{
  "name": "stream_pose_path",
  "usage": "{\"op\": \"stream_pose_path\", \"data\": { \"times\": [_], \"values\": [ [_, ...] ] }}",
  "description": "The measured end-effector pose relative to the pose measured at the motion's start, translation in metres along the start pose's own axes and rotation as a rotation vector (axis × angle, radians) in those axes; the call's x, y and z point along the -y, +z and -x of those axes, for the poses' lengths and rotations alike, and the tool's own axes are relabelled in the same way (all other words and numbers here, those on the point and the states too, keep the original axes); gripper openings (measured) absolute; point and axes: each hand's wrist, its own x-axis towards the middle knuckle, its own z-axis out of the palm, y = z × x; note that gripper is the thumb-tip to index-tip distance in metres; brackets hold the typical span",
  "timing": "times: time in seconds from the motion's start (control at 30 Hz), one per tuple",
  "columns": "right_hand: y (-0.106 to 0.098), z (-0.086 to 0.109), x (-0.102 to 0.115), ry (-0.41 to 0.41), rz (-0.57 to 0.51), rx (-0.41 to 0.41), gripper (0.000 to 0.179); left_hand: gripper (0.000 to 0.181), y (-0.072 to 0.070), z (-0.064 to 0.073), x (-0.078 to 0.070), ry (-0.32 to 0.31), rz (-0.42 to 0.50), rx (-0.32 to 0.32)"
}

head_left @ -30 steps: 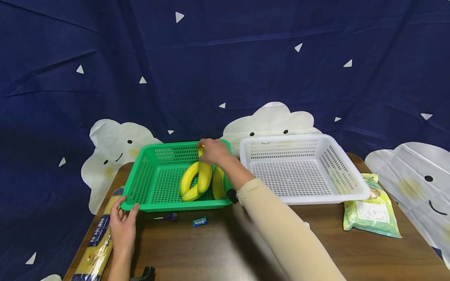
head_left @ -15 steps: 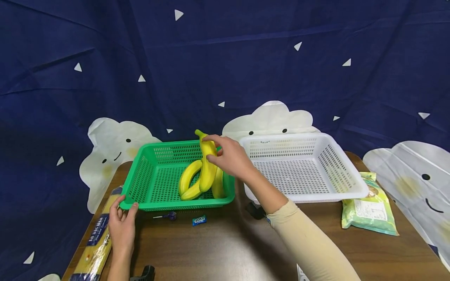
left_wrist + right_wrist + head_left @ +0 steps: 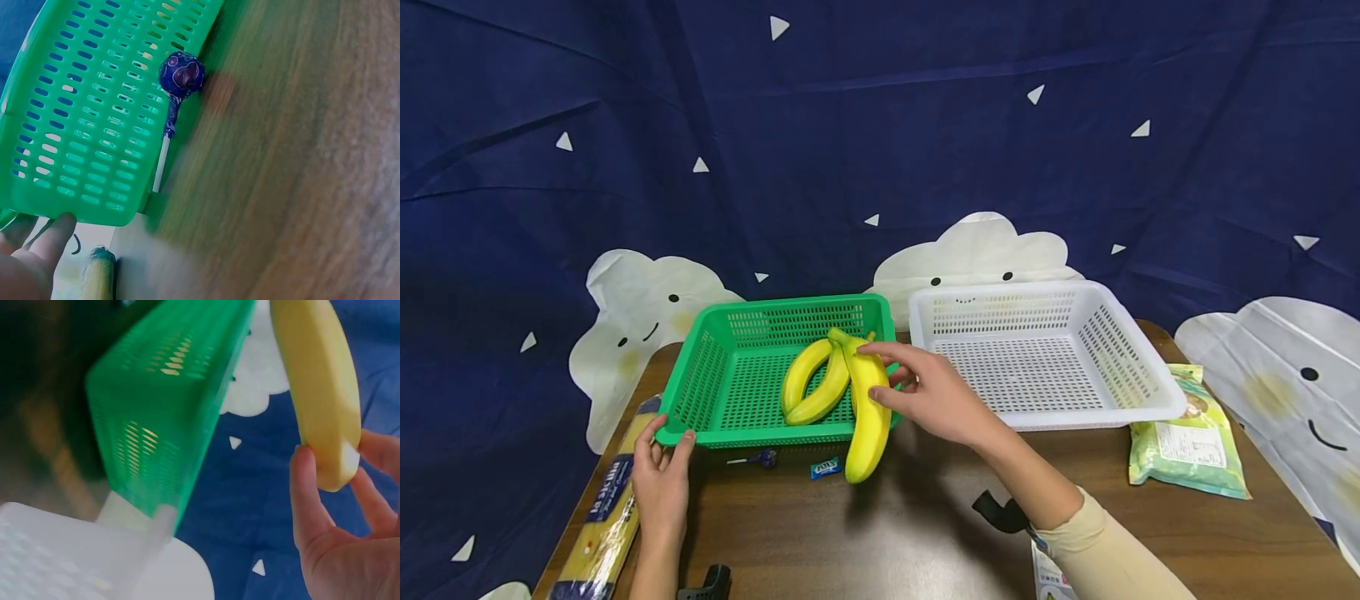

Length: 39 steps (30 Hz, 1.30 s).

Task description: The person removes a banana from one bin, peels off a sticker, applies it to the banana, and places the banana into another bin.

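My right hand (image 3: 936,396) pinches a yellow banana (image 3: 868,425) between thumb and fingers. The banana tilts over the front right corner of a green plastic basket (image 3: 715,438), and its lower end hangs out past the rim. In the right wrist view, the fingertips hold this banana (image 3: 322,394) near one end. Other bananas (image 3: 805,379) lie inside the basket, one mostly hidden behind the held one. At the basket's front left corner my left hand (image 3: 660,483) grips the rim, thumb in front. The left wrist view shows those fingers (image 3: 53,240) at the basket's corner.
A white basket (image 3: 1105,414) stands at right, with a green-yellow bag (image 3: 1195,454) beside it. In front of the green basket lie a purple lollipop (image 3: 766,458) and a small blue candy packet (image 3: 825,467). A long pasta pack (image 3: 610,500) lies along the table's left edge.
My right hand has lifted a banana from the green basket and brought it right and toward me, over the front rim. My left hand has stayed at the corner.
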Motion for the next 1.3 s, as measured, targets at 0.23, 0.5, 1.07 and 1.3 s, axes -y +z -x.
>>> {"op": "stream_pose_path", "data": {
  "times": [0.23, 0.5, 1.07, 1.3],
  "values": [
    [0.006, 0.045, -0.013, -0.003, -0.027, 0.117, 0.05, 0.057, 0.001, 0.001, 0.001, -0.005, 0.013, 0.014],
    [0.014, 0.076, -0.038, 0.067, -0.088, 0.264, 0.049, 0.058, 0.0, 0.001, 0.0, -0.007, 0.037, 0.014],
    [0.036, 0.102, -0.083, 0.202, 0.026, 0.311, 0.034, 0.06, 0.004, 0.006, 0.005, 0.043, 0.087, -0.043],
    [0.038, 0.106, -0.084, 0.195, 0.026, 0.297, 0.029, 0.061, 0.006, 0.006, 0.006, 0.057, 0.094, -0.042]
  ]
}}
